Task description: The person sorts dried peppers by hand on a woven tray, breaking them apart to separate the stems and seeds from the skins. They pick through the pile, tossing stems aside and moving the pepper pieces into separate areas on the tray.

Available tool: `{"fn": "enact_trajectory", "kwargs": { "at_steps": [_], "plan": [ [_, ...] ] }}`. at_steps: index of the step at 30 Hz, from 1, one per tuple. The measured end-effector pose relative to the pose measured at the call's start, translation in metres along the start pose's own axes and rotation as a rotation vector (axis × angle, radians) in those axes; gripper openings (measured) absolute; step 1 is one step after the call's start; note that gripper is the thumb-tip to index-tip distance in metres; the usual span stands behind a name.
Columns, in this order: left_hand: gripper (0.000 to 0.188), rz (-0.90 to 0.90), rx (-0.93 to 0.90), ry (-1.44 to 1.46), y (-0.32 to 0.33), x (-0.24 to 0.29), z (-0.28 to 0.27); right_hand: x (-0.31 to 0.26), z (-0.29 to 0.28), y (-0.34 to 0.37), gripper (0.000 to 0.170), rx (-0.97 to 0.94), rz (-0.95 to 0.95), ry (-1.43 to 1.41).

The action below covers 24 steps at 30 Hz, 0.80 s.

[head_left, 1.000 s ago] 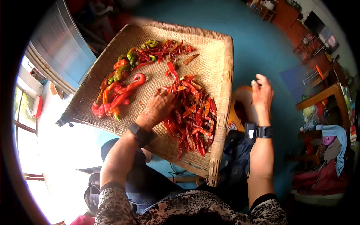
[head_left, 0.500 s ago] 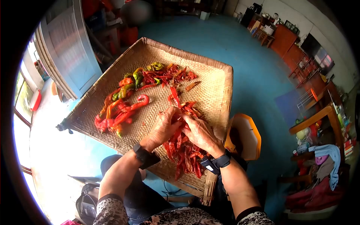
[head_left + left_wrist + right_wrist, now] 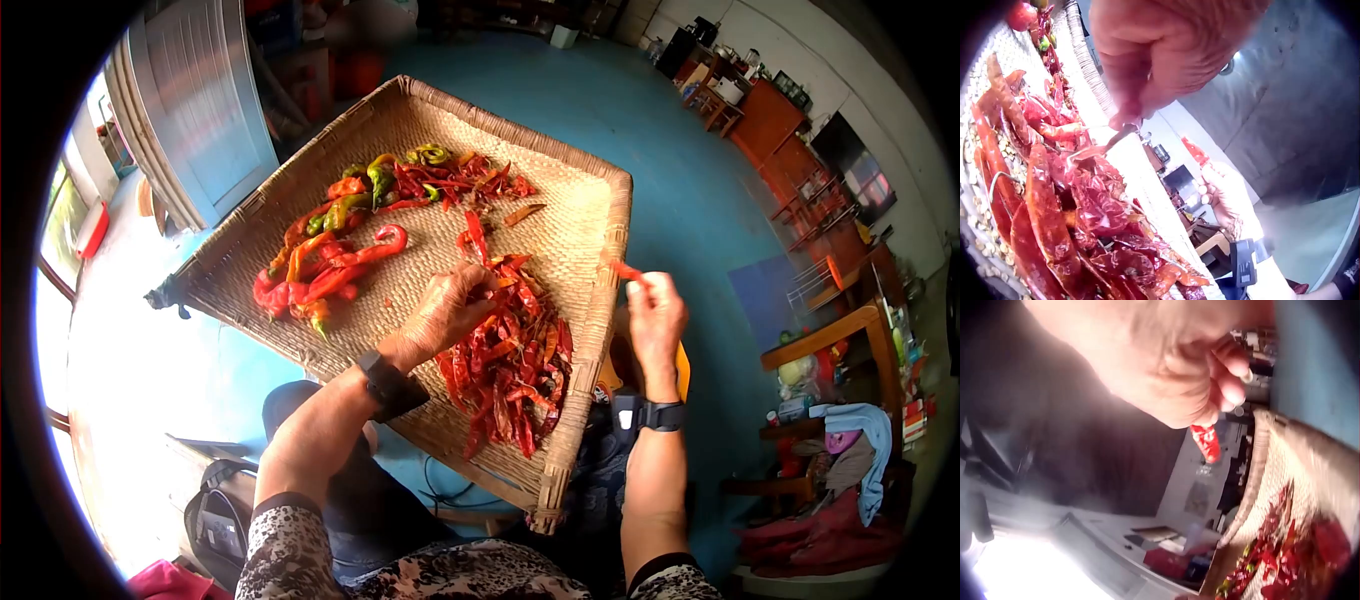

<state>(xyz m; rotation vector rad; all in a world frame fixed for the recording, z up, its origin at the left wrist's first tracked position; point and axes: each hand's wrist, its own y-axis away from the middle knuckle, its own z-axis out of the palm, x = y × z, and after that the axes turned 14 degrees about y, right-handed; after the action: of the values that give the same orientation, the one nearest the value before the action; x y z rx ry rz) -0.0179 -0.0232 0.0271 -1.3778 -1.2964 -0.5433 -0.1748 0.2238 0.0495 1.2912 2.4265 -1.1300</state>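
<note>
A square woven bamboo tray (image 3: 430,235) holds a heap of dried red chilies (image 3: 505,375) on its near right part. My left hand (image 3: 452,305) is over that heap, its thumb and finger pinching a thin brownish chili stem (image 3: 1121,134). Beyond the tray's right rim, my right hand (image 3: 657,315) is raised and pinches a red dried chili (image 3: 1207,445), which points away from the fingertips. Under that hand, a container with an orange rim (image 3: 683,372) is mostly hidden by the arm and the tray.
Fresh red and green peppers (image 3: 330,270) lie along the tray's left side, with more small red chilies (image 3: 460,178) at the far side. At right stands a wooden chair (image 3: 820,340) with clothes. A dark bag (image 3: 218,515) sits at lower left.
My right hand came in from the right to meet the left over the heap, then moved back out past the rim with a red chili. The left hand stays over the heap.
</note>
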Motion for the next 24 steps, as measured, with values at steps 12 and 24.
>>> {"fn": "enact_trajectory", "kwargs": {
  "at_steps": [12, 24],
  "plan": [
    [0.015, 0.159, -0.036, 0.102, -0.004, 0.006, 0.020, -0.066, 0.011, 0.027, 0.038, -0.396, -0.309, -0.102],
    [0.022, 0.060, -0.065, -0.099, 0.003, 0.007, -0.004, -0.082, 0.040, 0.028, 0.017, -0.416, -0.442, -0.056]
  ]
}}
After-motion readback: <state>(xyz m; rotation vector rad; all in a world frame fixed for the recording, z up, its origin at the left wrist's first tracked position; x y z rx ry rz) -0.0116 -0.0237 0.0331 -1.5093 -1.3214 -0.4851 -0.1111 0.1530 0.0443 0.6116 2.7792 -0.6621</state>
